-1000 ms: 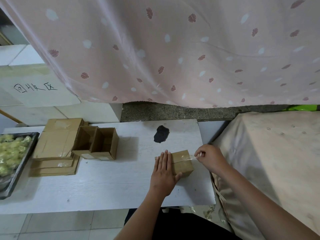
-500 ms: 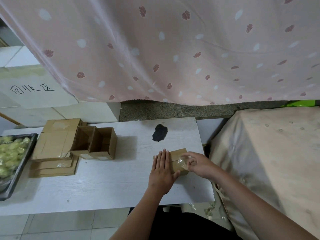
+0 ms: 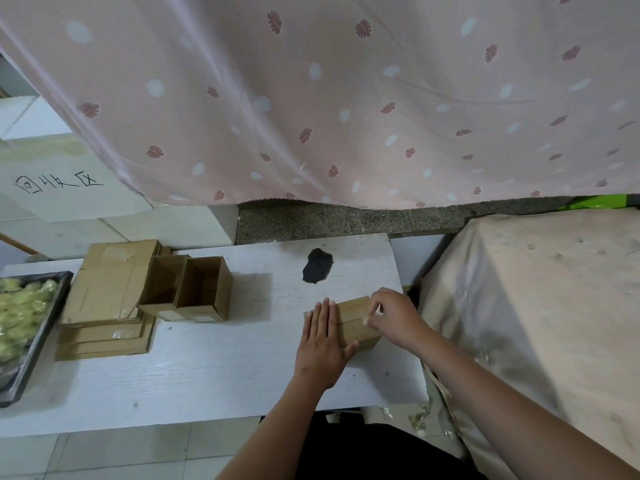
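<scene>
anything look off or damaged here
Yes: a black blotch mars the white table beyond the small box, like a stain or peeled surface. Crumpled clear scraps lie on the floor by its right edge.

The left hand (image 3: 323, 344) lay flat, palm down, fingers straight toward 12 o'clock, thumb splayed toward 2 o'clock. The right hand (image 3: 394, 320), just beside it at 2 o'clock, curled its fingers in a pinch, forearm running off toward 4 o'clock.

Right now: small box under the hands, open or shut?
Shut. Top flaps of the small box lie flat, meeting at a seam; left hand presses flat on them, right hand pinches tape there.
</scene>
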`<action>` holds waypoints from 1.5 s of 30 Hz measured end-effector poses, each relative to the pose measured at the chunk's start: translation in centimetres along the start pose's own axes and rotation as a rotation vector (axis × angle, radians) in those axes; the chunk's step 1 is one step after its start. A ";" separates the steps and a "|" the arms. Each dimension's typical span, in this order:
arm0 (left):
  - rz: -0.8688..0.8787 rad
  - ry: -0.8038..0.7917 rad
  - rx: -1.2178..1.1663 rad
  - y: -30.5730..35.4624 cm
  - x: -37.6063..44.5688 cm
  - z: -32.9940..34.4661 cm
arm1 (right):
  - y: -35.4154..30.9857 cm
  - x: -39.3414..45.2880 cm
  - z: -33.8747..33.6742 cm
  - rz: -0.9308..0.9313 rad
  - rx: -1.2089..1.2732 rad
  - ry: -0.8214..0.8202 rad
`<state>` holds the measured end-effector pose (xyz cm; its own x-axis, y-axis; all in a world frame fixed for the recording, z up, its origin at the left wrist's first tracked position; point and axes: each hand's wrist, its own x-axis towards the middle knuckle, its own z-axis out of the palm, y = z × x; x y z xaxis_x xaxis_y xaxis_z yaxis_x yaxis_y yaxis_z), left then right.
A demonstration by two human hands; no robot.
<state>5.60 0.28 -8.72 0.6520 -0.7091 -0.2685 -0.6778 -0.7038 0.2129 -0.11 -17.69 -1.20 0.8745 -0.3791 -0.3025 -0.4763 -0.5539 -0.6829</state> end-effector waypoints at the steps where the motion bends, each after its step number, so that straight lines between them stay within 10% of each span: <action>1: 0.000 0.003 0.000 -0.1 0.0 0.1 | -0.1 0.1 -0.3 0.002 0.000 0.009; 22: 0.051 -0.033 0.079 1.8 0.9 -1.7 | 2.5 -1.1 -1.0 0.153 0.044 0.011; 45: -0.134 0.099 -0.702 -0.5 0.2 -2.8 | 1.2 -0.9 -1.0 0.048 0.150 -0.036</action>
<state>7.02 0.35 -6.25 0.7644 -0.5922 -0.2549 -0.2338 -0.6230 0.7465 -1.56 -18.71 -1.11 0.8553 -0.3742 -0.3585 -0.5007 -0.4182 -0.7579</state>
